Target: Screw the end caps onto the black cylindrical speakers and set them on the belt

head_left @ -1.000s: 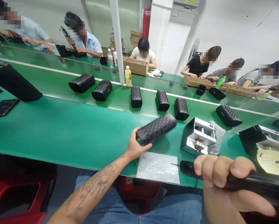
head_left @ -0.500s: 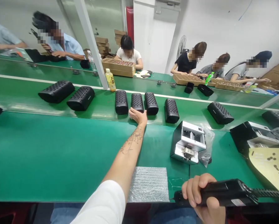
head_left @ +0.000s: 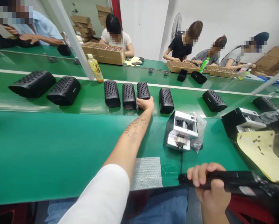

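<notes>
Reaching forward, my left hand (head_left: 145, 103) closes around the near end of a black perforated housing (head_left: 143, 90), thumb on its right side and fingers at its left. Another such housing (head_left: 129, 95) stands just left of it, and one more (head_left: 166, 100) lies to the right. My right hand (head_left: 209, 180) is wrapped around a black electric screwdriver (head_left: 237, 182) at the front edge of the table, its tip pointing left. A whitish foam sheet (head_left: 147, 172) lies between my left forearm and the screwdriver tip.
A black-and-silver screw feeder (head_left: 181, 130) stands right of centre beside a clear plastic bag (head_left: 198, 133). Yellow paper (head_left: 258, 149) with dark pieces lies farther right. A slanted white post (head_left: 69, 37) and a yellow-labelled bottle (head_left: 95, 67) stand beyond. Several co-workers sit across the line.
My left hand has moved right, from one black housing to the one beside it. My right hand still holds the screwdriver. The whole view has shifted.
</notes>
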{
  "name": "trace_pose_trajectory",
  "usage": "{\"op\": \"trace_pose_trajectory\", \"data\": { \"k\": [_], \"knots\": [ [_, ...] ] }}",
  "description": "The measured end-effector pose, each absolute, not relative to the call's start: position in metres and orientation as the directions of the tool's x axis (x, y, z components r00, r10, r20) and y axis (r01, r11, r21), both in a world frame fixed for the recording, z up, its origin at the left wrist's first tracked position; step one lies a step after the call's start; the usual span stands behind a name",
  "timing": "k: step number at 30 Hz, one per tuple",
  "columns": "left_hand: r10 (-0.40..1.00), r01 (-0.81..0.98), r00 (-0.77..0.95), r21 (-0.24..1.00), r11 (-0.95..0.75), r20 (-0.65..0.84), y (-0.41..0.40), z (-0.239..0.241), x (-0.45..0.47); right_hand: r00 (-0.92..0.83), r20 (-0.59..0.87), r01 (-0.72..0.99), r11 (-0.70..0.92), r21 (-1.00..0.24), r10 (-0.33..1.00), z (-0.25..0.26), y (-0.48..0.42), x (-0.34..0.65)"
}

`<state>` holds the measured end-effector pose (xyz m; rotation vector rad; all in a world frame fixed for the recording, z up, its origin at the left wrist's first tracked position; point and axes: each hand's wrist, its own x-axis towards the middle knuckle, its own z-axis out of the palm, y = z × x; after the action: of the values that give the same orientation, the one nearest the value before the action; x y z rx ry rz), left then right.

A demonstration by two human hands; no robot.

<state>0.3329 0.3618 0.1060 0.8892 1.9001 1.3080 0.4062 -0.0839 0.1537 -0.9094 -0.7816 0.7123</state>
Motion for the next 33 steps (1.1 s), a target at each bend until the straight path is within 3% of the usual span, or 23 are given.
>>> {"op": "trace_pose_trajectory", "data": {
  "k": [4, 7, 9, 12, 15, 19, 26, 30, 33],
  "knots": [
    [0.850, 0.064, -0.504, 0.974, 0.216, -0.156, 0.312, 0.117, 0.294, 0.636, 0.496, 0.030, 0.623, -0.782, 0.591, 0.164, -0.044, 0.440],
    [0.898, 0.016, -0.437, 0.997, 0.071, -0.057, 0.247, 0.112, 0.229, 0.639, 0.582, 0.162, 0.651, -0.741, 0.503, 0.165, 0.000, 0.458],
    [0.943, -0.030, -0.304, 0.989, -0.148, 0.132, 0.197, 0.102, 0.168, 0.603, 0.597, 0.197, 0.626, -0.755, 0.530, 0.161, 0.026, 0.462],
    [0.961, 0.053, -0.118, 0.968, -0.244, 0.248, 0.126, 0.083, 0.071, 0.538, 0.566, 0.219, 0.545, -0.810, 0.625, 0.150, 0.047, 0.462],
    [0.980, 0.134, 0.075, 0.972, -0.192, 0.183, 0.068, 0.068, 0.000, 0.497, 0.527, 0.246, 0.470, -0.848, 0.690, 0.140, 0.051, 0.461],
    [0.951, 0.211, 0.303, 0.969, -0.131, 0.063, 0.024, 0.060, -0.025, 0.517, 0.532, 0.278, 0.457, -0.845, 0.670, 0.139, 0.048, 0.460],
    [0.877, 0.258, 0.479, 0.950, -0.175, 0.032, 0.014, 0.040, -0.006, 0.482, 0.578, 0.148, 0.589, -0.795, 0.659, 0.175, -0.016, 0.421],
    [0.849, 0.218, 0.519, 0.945, -0.243, 0.099, 0.012, 0.017, -0.010, 0.290, 0.624, -0.021, 0.656, -0.754, 0.726, 0.191, -0.070, 0.383],
    [0.834, 0.208, 0.533, 0.933, -0.293, 0.143, 0.011, 0.009, -0.012, 0.188, 0.651, -0.056, 0.670, -0.740, 0.735, 0.189, -0.084, 0.361]
  ]
}}
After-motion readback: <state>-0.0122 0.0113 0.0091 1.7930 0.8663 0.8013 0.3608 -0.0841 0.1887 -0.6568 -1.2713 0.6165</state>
